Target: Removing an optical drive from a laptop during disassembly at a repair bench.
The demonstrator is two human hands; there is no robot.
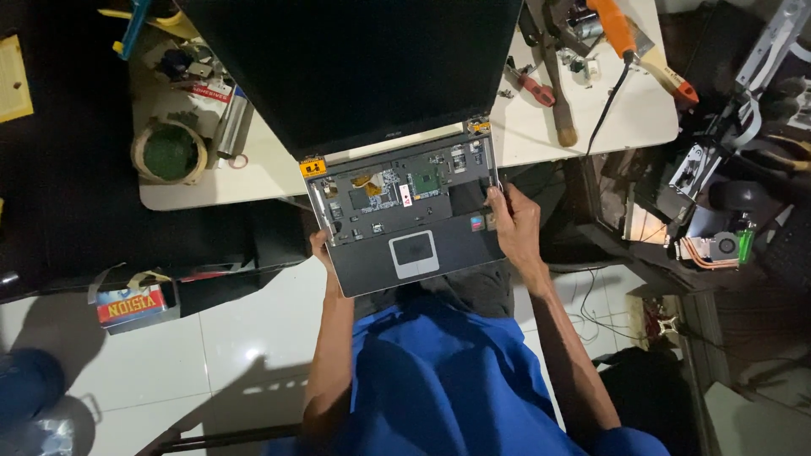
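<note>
The person is holding an opened laptop point(397, 211) by its base, one hand on each side edge, with the lid leaning back over the edge of the white desk point(541, 127) and the base hanging out above their lap. The keyboard is off, so the circuit board and thin ribbon cables are lying bare above the touchpad point(414, 253). The right hand point(514, 226) is gripping the right rim, thumb curling onto the top; the left hand point(323, 249) is mostly tucked under the left rim, so its grip cannot be made out fully.

The laptop is looking stiff and moderately heavy, yet fragile where it is stripped: the side rims and palm rest seem the safe places to hold, not the exposed board or the hinges.

The desk is carrying a roll of tape point(169, 152), a red-handled screwdriver point(530, 86) and an orange-handled tool point(617, 29). Below, the glossy white tiled floor point(245, 338) is reflecting light, and loose parts are cluttering the right side.
</note>
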